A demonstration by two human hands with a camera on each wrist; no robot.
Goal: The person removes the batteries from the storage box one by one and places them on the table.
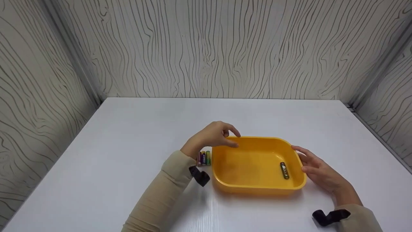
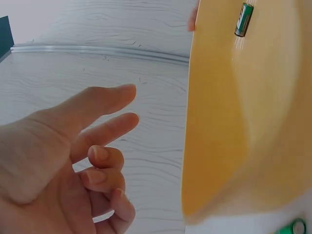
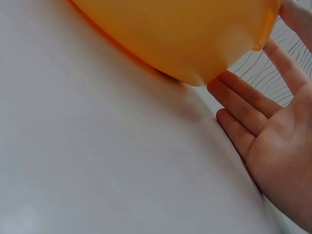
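Observation:
A yellow plastic basin (image 1: 257, 186) stands on the white table. Inside it, near the right wall, lies one green battery (image 1: 284, 170), also in the left wrist view (image 2: 243, 19). Above the basin's far left corner hovers my left hand (image 1: 217, 133); its thumb and forefinger are apart, the other fingers loosely bent, with nothing between them. Fairly straight fingers of my right hand (image 1: 325, 175) touch the basin's right side from outside. Several batteries (image 1: 204, 158) in purple and green sit in a row just left of the basin, partly hidden behind the left wrist.
The white table (image 1: 128, 145) runs back to a wood-grain patterned wall (image 1: 206, 48), with similar panels at both sides. A black camera mount (image 1: 199, 176) sits on the left wrist and another mount (image 1: 331, 217) on the right.

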